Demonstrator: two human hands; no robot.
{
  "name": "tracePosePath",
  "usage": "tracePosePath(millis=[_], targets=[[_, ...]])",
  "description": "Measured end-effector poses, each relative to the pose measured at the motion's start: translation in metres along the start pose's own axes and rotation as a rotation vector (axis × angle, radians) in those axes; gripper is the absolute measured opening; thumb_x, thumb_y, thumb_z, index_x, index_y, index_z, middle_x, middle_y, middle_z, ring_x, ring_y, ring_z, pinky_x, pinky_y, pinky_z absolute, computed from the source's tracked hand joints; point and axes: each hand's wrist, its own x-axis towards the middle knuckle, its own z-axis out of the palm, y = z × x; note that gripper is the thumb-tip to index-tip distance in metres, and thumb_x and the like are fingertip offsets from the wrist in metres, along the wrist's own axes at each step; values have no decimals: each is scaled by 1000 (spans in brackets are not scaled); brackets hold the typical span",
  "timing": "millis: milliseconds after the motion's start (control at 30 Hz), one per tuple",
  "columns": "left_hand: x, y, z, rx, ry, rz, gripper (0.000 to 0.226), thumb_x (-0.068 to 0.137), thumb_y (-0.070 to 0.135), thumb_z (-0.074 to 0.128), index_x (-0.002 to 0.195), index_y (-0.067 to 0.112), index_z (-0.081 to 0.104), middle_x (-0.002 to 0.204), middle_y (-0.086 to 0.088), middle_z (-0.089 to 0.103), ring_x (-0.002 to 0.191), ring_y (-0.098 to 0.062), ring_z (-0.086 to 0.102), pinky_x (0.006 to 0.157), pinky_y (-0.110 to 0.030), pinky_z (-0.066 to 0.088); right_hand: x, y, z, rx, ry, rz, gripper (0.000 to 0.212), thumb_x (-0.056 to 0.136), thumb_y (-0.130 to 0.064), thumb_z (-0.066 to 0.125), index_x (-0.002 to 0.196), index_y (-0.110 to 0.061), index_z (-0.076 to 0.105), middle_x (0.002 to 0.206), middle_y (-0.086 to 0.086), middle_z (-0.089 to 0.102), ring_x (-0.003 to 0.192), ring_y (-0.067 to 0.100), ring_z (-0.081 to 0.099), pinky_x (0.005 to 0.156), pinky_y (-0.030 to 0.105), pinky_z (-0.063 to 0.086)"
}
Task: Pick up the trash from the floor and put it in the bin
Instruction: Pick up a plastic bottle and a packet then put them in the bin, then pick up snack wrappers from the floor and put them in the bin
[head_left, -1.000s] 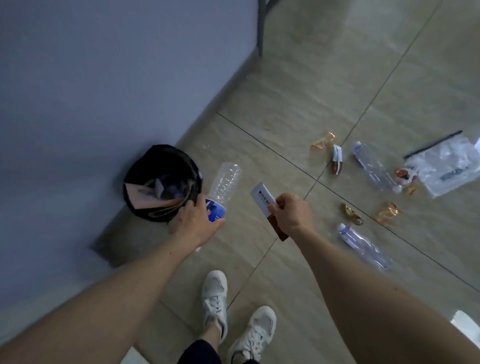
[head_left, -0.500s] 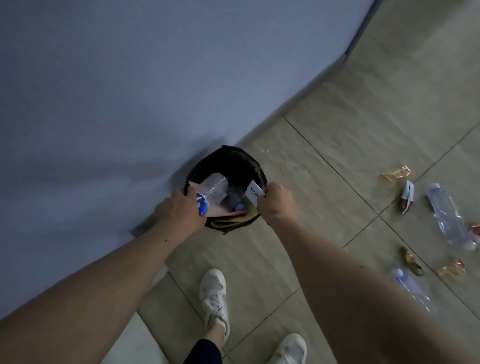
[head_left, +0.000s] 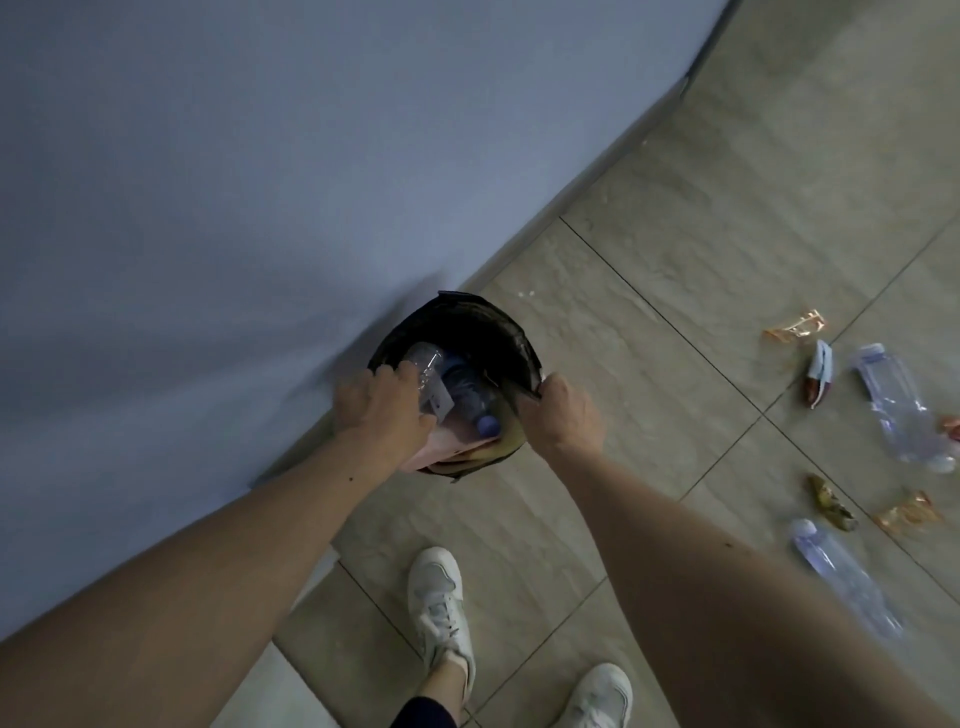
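The black-lined bin stands against the wall, with a blue-capped bottle and pink paper inside. My left hand grips a clear plastic bottle that lies inside the bin's mouth. My right hand is at the bin's right rim with its fingers curled on the liner's edge. The white card is not visible. On the floor to the right lie two clear bottles and several wrappers.
A blue-grey wall fills the left side, and its base runs diagonally behind the bin. The floor is beige tile. My white shoes stand just in front of the bin.
Both hands moved from in front of the bin to its mouth. The clear bottle went down into the bin. The white card left view and the right hand now sits on the rim.
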Motion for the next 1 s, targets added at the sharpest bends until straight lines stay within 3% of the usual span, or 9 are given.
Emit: tracePosePath(millis=[67,200,300,500,700,1000], targets=[[0,11,-10,7,8,37,57,87,51,53,131,16,43,126,-9,56,115,-29,54,87,-39,43,-5,14,-13,-2,0,3,30,93,-33,48,113,-12,55,112,14,63,104,36,60,73,36,42],[0,48,-38,64,-5,139,54,90,46,50,133,15,43,130,-9,52,119,-29,49,91,-41,41,-13,52,-44,-68,30,-16,25,92,-20,49,114,-10,56,113,12,63,101,33,61,73,35,46],[-1,89,-64,148,19,239,47,90,45,51,127,16,48,128,-9,54,115,-28,50,90,-41,41,-18,88,-73,-89,77,19,22,92,-17,50,112,-11,57,114,12,63,103,32,61,70,32,40],[-6,192,-101,217,29,348,36,87,32,53,119,16,56,119,-7,61,108,-26,57,81,-33,41,-18,171,-132,-35,144,120,23,90,-16,50,110,-10,59,114,13,63,105,33,60,77,33,46],[-4,310,-117,252,62,434,41,89,41,54,121,17,52,125,-8,58,119,-26,53,94,-33,41,5,266,-195,-33,162,168,25,88,-17,50,110,-10,59,115,14,63,104,34,60,71,32,41],[52,454,-115,296,47,510,41,87,39,56,122,18,53,125,-6,58,122,-25,51,94,-34,41,77,374,-246,25,148,266,24,86,-16,50,108,-10,58,112,14,64,102,33,60,77,34,47]])
